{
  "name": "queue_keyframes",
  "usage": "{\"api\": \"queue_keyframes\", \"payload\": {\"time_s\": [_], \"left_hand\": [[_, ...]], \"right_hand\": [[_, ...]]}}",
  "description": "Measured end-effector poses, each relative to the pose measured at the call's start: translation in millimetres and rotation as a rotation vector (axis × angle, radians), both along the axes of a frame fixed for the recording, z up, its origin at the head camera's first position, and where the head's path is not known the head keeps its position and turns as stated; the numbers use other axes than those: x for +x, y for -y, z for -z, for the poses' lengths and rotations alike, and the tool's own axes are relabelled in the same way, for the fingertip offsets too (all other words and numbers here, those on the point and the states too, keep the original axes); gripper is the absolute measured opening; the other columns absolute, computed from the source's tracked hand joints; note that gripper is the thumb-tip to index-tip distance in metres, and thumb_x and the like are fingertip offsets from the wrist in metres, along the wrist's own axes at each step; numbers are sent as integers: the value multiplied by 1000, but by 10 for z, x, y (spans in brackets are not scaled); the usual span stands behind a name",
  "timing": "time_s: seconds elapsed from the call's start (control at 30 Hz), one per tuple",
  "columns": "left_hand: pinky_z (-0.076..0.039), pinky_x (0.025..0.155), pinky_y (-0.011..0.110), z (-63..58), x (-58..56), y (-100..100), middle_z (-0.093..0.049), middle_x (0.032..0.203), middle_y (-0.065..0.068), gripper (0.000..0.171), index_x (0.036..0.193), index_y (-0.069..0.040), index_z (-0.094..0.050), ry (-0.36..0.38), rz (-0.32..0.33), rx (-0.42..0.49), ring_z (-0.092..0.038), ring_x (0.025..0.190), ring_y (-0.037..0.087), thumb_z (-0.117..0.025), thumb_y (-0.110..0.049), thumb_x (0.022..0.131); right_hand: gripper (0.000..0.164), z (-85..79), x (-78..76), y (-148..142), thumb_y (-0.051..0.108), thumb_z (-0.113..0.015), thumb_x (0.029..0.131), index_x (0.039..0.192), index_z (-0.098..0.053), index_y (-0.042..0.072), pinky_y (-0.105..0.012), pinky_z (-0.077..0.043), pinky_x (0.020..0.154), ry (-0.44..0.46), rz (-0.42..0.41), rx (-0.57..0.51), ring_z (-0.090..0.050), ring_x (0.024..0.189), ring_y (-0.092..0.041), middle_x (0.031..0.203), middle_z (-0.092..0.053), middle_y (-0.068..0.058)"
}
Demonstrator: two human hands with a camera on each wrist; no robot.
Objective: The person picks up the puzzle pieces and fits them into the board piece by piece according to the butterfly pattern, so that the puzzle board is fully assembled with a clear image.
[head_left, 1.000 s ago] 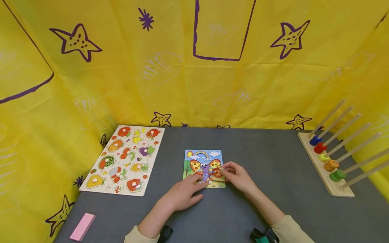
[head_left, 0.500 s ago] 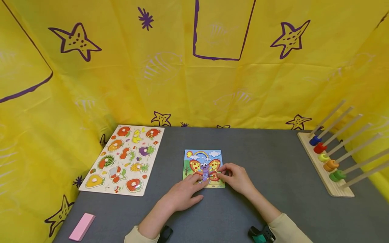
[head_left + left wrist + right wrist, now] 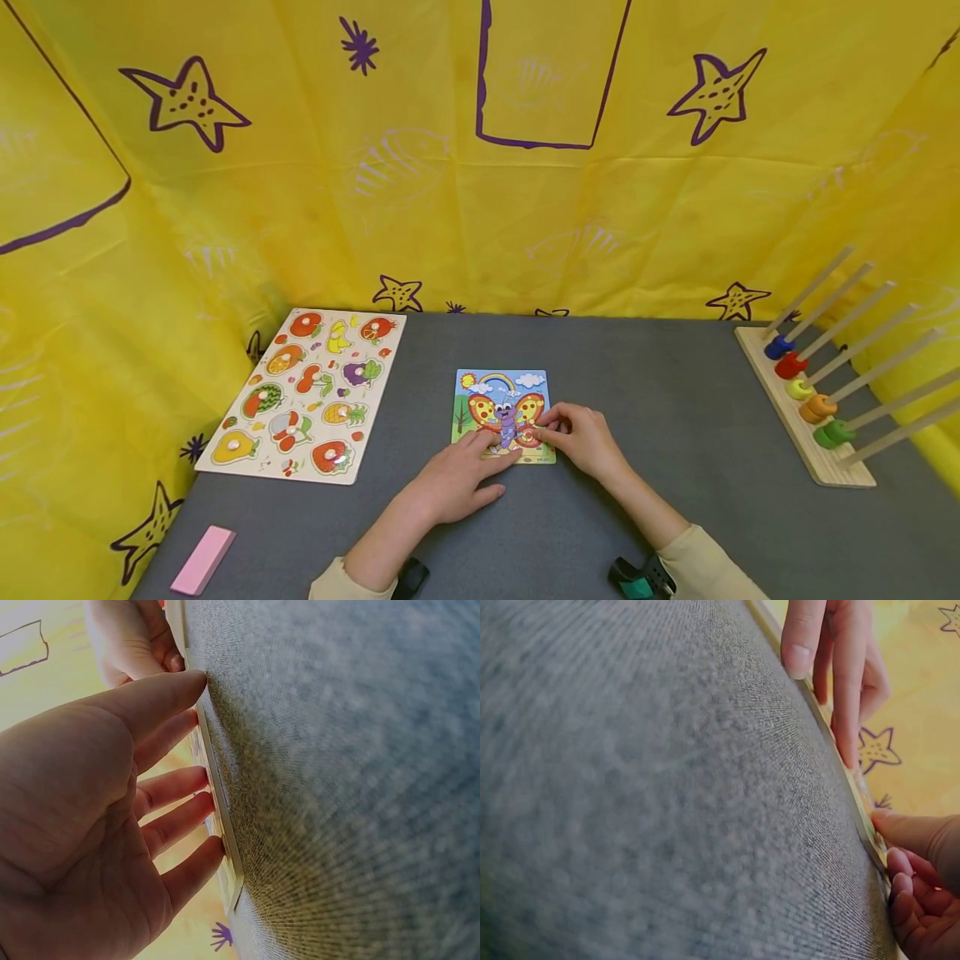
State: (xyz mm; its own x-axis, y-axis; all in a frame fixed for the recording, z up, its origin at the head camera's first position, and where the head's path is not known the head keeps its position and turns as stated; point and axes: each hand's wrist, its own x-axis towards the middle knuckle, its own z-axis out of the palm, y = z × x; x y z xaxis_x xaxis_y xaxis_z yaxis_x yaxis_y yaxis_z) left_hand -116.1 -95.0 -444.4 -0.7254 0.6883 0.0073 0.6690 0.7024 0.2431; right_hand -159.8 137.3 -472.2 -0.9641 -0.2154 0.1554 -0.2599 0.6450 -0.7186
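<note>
A small square butterfly puzzle [image 3: 492, 385] with a rainbow and clouds lies flat on the grey table in the head view. My left hand [image 3: 456, 479] rests its extended fingers on the puzzle's lower left part, covering some of the butterfly. In the left wrist view, those spread fingers [image 3: 174, 787] meet the board along its near edge. My right hand [image 3: 588, 437] pinches a red-and-yellow wing piece [image 3: 527, 440] at the puzzle's lower right. From the right wrist, the thumb [image 3: 911, 829] shows at the board's edge, with the other fingers curled below it.
A fruit peg puzzle board [image 3: 322, 425] lies to the left, a pink block [image 3: 203, 560] at the front left. At the right stands a wooden stacking rack [image 3: 813, 417] with upright rods and coloured rings. A yellow patterned cloth [image 3: 420, 208] hangs behind the table [image 3: 637, 358].
My right hand has brought the wing piece slightly left and down into the lower right of the butterfly picture, where it now lies level. The left hand has stayed nearly still on the puzzle.
</note>
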Motion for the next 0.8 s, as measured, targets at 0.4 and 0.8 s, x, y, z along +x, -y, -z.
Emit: {"api": "queue_keyframes", "payload": {"time_s": [0.4, 0.8], "left_hand": [[-47, 92, 38, 10, -4, 7, -51, 127, 6, 46, 140, -23, -56, -20, 14, 4, -48, 115, 21, -64, -32, 95], [-49, 89, 38, 7, -9, 6, -51, 127, 6, 46, 139, -25, -57, -1, -6, 3, -48, 116, 21, -64, -32, 94]], "right_hand": [[18, 3, -12, 12, 24, -84, 77, 79, -68, 16, -24, -34, 54, 14, 8, 17, -43, 57, -6, 65, -51, 9], [19, 11, -41, 21, 22, -84, 78, 80, -66, 15, -24, -35, 55, 37, -13, 34, -43, 58, -7, 68, -50, 8]]}}
